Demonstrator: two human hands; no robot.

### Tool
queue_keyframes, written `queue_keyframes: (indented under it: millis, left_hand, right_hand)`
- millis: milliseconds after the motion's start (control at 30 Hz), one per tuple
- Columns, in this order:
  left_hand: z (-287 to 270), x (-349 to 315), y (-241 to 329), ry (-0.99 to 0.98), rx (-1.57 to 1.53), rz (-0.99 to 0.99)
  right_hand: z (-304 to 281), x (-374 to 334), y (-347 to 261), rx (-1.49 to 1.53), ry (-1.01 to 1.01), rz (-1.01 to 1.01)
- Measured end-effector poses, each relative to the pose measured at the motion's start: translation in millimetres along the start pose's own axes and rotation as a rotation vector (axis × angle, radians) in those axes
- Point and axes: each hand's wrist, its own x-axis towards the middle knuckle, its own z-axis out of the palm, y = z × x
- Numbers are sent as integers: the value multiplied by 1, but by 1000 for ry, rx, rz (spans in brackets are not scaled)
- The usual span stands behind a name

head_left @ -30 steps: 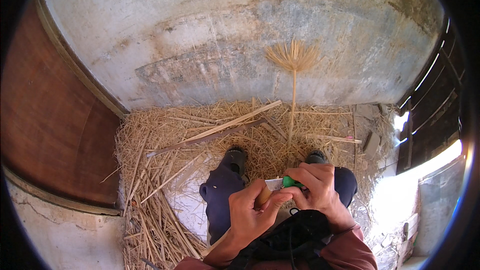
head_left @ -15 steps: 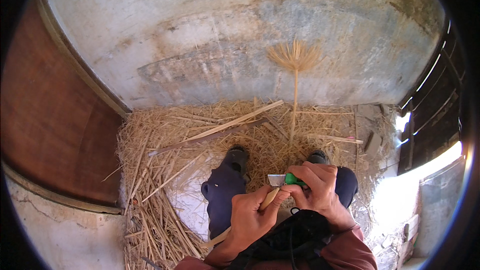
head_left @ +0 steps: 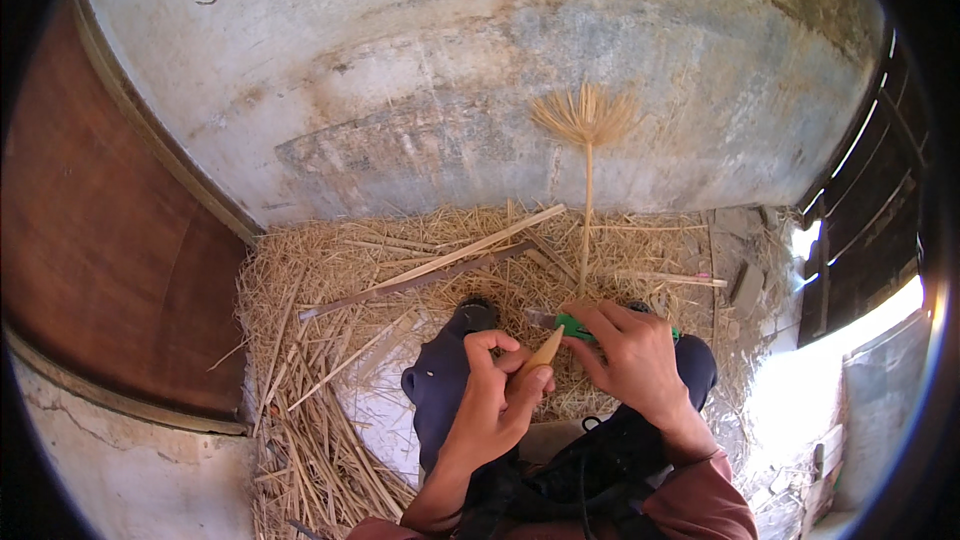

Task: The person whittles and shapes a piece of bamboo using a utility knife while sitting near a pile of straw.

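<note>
My left hand [head_left: 490,398] is closed round a pale wooden stick [head_left: 544,351], whose tapered, pointed end sticks up between thumb and fingers. The rest of the stick is hidden by the hand. In my right hand [head_left: 638,358] I grip a utility knife [head_left: 573,327] with a green handle. Its short, wide blade points left, slightly blurred, just beyond the stick's tip and apart from it. Both hands are close together, over the gap between my knees.
Straw [head_left: 520,290] and split strips [head_left: 310,440] cover the floor round my feet. Longer slats [head_left: 470,249] lie ahead. A straw-headed broom [head_left: 587,170] leans on the stained wall [head_left: 420,90]. A brown panel [head_left: 120,230] stands left; a brick [head_left: 747,285] lies right.
The knife has moved off the stick's end, its blade now farther away and turned. The stick has been tilted up, so its whole pointed tip shows.
</note>
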Motion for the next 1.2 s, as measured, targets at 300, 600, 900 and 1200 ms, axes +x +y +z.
queue_keyframes:
  millis: [300,600,900,1200]
  left_hand:
    - [-2,22,-25,211,412,35]
    - [-8,10,-17,85,147,21]
    - [-12,-6,20,-14,91,-54]
    - [-12,-12,25,-46,86,7]
  right_hand:
    - [-17,-9,4,17,43,55]
    - [-14,-11,19,395,-2,226]
    - [-3,-3,13,556,-29,-32]
    - [3,1,-3,445,-11,-162]
